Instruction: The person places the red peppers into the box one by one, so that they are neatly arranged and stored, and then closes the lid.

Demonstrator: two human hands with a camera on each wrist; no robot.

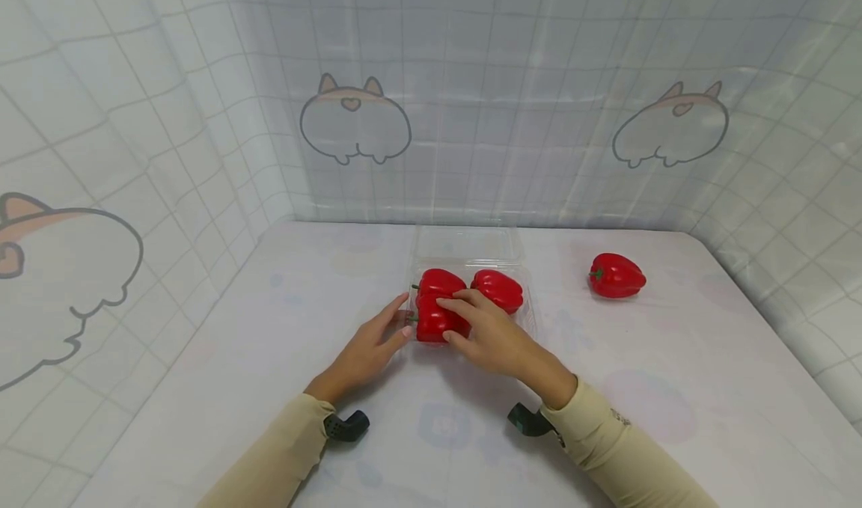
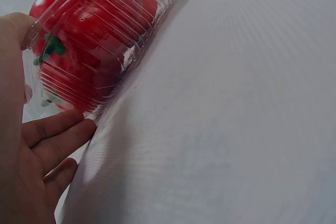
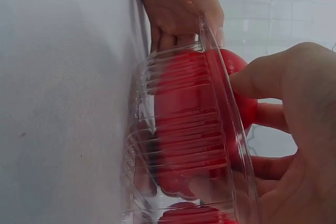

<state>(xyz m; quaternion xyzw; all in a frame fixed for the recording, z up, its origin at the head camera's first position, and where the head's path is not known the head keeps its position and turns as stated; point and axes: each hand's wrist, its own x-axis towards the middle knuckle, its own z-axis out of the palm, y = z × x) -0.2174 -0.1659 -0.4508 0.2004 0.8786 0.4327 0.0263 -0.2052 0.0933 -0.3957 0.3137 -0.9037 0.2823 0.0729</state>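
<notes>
A clear plastic clamshell box (image 1: 529, 319) stands on the table with its lid (image 1: 468, 245) folded back. Three red bell peppers are inside: one at the back left (image 1: 436, 277), one at the right (image 1: 500, 289) and one in front (image 1: 429, 324). My right hand (image 1: 498, 336) holds the front pepper from above, thumb on its near side and fingers over the far side. At the box's left side, my left hand (image 1: 367, 352) touches the wall with extended fingers (image 2: 58, 140), its thumb by the rim. Ribbed plastic partly blurs the peppers in both wrist views.
Another red bell pepper (image 1: 617, 276) lies on the white table (image 1: 283, 321) to the right of the box. Tiled-pattern sheeting with cartoon animals (image 1: 355, 123) walls the table at the back and both sides.
</notes>
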